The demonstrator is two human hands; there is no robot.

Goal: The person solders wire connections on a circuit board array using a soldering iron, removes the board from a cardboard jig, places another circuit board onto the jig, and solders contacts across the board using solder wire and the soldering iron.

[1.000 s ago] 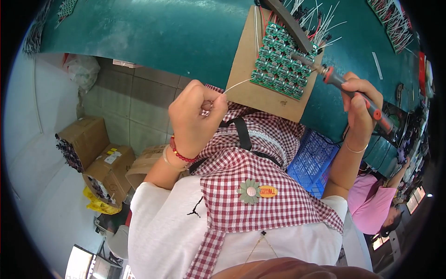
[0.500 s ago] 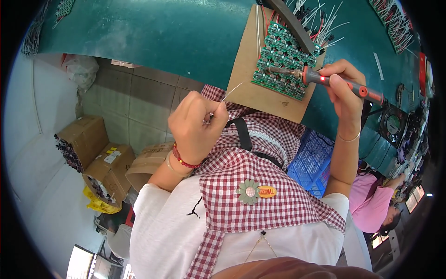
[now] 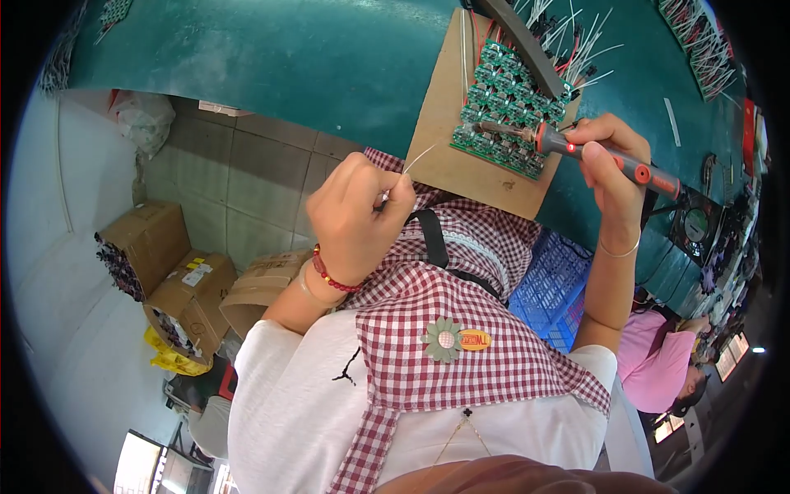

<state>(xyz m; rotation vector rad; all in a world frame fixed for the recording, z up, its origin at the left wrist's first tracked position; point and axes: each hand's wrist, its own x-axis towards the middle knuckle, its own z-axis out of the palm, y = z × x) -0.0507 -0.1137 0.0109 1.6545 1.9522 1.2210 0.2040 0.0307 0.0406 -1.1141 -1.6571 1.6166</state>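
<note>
My left hand (image 3: 358, 216) is closed in a pinch on a thin, silvery solder wire (image 3: 420, 156), whose free end sticks up toward the board but stays apart from it. My right hand (image 3: 613, 165) grips a grey and red soldering iron (image 3: 654, 175) with a small red light. Its metal tip points left, at the near left part of a panel of green circuit boards (image 3: 496, 103); whether it touches a joint I cannot make out. The panel lies on a brown backing board (image 3: 473, 185). A dark bar (image 3: 520, 43) rests across the panel's far side.
Red, black and white wires (image 3: 580, 49) fan out beyond the panel. More wired boards (image 3: 699, 49) lie far right on the green table (image 3: 271, 74). A small fan (image 3: 694, 222) stands at right. Below are a blue basket (image 3: 553, 284) and cardboard boxes (image 3: 185, 296). A person in pink (image 3: 658, 362) sits at right.
The whole view has shifted slightly. My left hand with the solder wire has risen a little and moved right. The soldering iron stays over nearly the same spot of the panel.
</note>
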